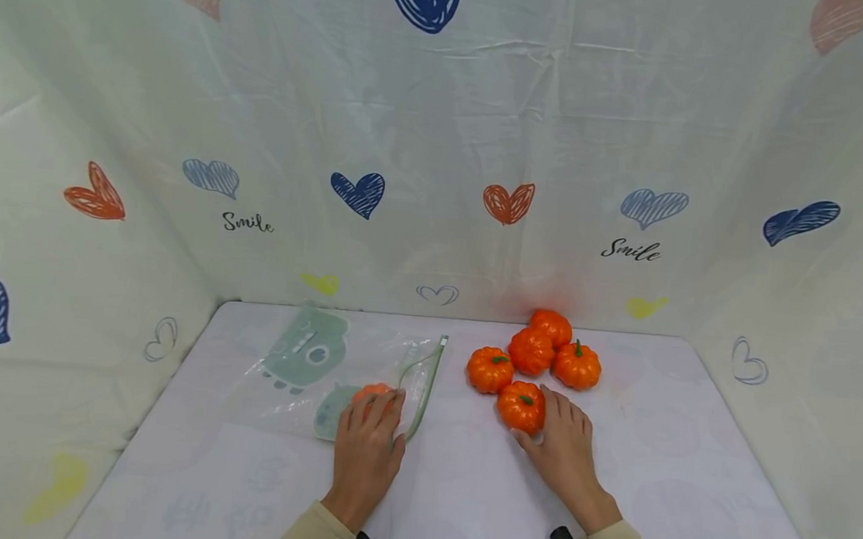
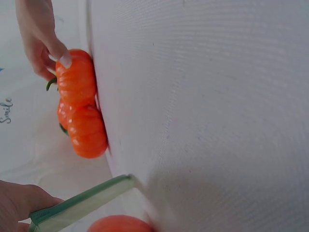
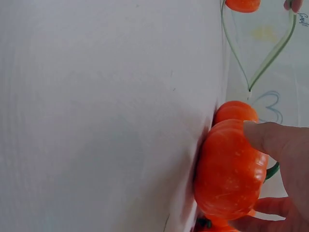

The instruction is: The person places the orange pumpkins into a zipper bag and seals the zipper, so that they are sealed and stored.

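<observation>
**L hand (image 1: 366, 457) pinching zip bag (image 1: 373, 347), R hand (image 1: 565, 446) round mini pumpkin (image 1: 521, 407)**

I'm at a white table (image 1: 453, 496), w/ faint grey prints nearer me than the bag, too pale to read. White sheeting (image 1: 442, 120) runs behind the bag & along both sides, w/ hearts in navy, lt blue, red & yellow. Writing: script "Smile" (image 1: 248, 222) on the sheeting behind the bag's L end, 2nd "Smile" (image 1: 631, 249) well off to the bag's R.

Bag's clear plastic w/ green cartoon print (image 1: 313, 353); green seal strip (image 1: 430, 395) at its R end, lips parted. One orange pumpkin (image 1: 368, 390) inside, just in from that mouth, partly hidden by my L hand. L thumb & fingers are nipped together on the seal's upper lip. R hand's curved approx. to the mini pumpkin's width, thumb one side, fingers the other; it looks to be on the table, R of the bag.

Four more pumpkins bunch close by it, also R of the bag: one nearest the bag (image 1: 490, 370), one mid (image 1: 532, 351), one at back (image 1: 551, 326), one furthest R (image 1: 577, 366). They part-block each other in the wrist views. Beige sleeves (image 1: 317, 535) on me.
</observation>
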`<move>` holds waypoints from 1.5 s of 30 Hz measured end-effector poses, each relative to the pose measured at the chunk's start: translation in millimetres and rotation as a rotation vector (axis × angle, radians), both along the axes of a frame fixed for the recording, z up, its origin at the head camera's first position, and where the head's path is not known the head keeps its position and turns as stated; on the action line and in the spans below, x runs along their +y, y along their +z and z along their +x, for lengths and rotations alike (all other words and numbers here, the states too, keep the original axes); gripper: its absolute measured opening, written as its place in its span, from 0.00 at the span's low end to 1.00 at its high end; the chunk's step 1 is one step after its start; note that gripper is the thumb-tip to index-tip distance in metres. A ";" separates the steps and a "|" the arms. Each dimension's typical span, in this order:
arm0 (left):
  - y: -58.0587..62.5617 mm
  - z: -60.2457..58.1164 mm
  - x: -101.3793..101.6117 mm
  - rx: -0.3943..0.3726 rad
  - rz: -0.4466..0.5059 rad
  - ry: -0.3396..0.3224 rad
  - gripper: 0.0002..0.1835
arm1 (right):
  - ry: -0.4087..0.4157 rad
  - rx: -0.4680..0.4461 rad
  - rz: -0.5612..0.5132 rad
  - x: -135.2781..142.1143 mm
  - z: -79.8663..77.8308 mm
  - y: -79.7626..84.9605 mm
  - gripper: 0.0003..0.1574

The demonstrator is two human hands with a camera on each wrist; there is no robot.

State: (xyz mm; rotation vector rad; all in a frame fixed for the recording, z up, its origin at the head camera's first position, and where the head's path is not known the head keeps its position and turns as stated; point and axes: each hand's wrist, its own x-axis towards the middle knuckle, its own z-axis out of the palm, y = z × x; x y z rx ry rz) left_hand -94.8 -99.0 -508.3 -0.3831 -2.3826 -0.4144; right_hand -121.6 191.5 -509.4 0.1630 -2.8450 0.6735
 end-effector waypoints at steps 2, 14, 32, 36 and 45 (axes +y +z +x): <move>-0.6 0.0 -0.1 -0.003 0.001 0.002 0.37 | -0.001 0.003 0.001 -0.6 -1.6 -1.6 0.53; -1.8 -0.8 -0.7 0.002 0.004 0.002 0.38 | -0.026 -0.021 -0.029 -5.8 1.8 -1.8 0.51; -0.5 0.1 -0.5 -0.033 -0.021 0.003 0.37 | 0.199 0.002 -0.106 -84.7 11.4 5.1 0.51; 0.8 0.9 -0.2 -0.046 -0.021 0.001 0.37 | 0.225 -0.012 -0.118 -97.7 4.1 2.2 0.51; 0.1 0.5 0.5 -0.052 -0.025 -0.006 0.37 | 0.303 -0.050 -0.182 -121.1 -8.6 -4.2 0.48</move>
